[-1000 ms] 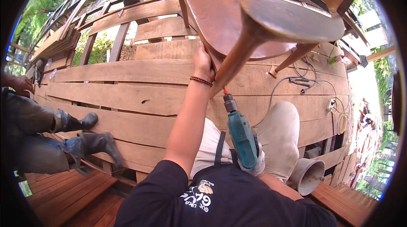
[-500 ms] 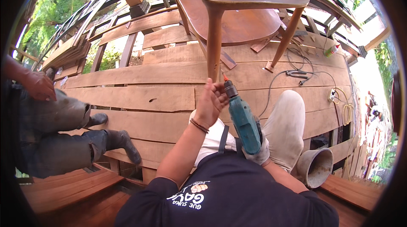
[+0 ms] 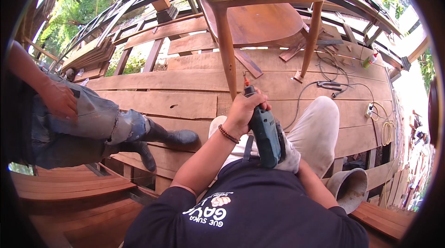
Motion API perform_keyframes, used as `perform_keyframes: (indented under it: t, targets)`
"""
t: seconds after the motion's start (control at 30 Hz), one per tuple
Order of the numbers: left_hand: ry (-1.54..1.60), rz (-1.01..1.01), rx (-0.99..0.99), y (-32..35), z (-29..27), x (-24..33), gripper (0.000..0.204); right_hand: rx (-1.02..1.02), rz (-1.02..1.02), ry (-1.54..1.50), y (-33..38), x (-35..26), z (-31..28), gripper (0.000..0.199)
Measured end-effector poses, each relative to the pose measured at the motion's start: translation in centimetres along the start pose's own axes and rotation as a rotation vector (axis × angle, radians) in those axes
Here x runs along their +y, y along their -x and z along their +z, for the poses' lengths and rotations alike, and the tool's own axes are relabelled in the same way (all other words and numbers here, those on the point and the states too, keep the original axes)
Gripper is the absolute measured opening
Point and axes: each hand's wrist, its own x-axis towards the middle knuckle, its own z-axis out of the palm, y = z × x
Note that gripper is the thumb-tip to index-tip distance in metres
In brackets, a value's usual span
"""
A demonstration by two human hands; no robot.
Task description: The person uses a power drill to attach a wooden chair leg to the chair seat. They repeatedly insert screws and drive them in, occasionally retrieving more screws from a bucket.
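A teal power drill (image 3: 265,139) is held over my lap, its orange-collared bit (image 3: 246,81) pointing away from me. My left hand (image 3: 244,110), bare with a beaded bracelet at the wrist, is closed round the drill's front end by the dark chuck. My right hand (image 3: 289,156), in a pale glove, grips the drill's rear and handle, partly hidden behind the body. Just beyond the bit stands a wooden armchair (image 3: 266,21) with a brown seat. Small dark holes show in its nearest leg (image 3: 227,58), which appears close to the bit but apart from it.
A person in worn jeans (image 3: 92,116) and dark boots (image 3: 178,139) stands at the left. Gaps run between the floor planks (image 3: 157,104). Power cords (image 3: 301,95), pliers (image 3: 329,84) and a green bottle (image 3: 369,60) lie right. A grey bucket (image 3: 347,185) sits beside my knee.
My left hand has closed round the drill's front; before, its fingers were loose beside the chuck. The other person's legs have come nearer from the left. The view has shifted slightly.
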Motion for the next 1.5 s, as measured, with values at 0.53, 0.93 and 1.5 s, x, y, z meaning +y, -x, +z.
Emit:
perform_keyframes:
  t: [0.53,0.93,1.5]
  targets:
    - [-0.442,0.401,-0.055,-3.2,3.0,-2.3,0.021,0.154,-0.035,-0.452,-6.5,1.1,-7.0,0.073]
    - [-0.58,0.638,0.723,-2.6,-11.0,5.5,0.018,0.967,-0.397,-0.118,-9.4,4.9,-30.0,0.071]
    - [-0.947,1.236,0.694,-6.1,1.6,17.0,0.018,0.898,0.083,0.373,-4.7,8.6,-29.1,0.104]
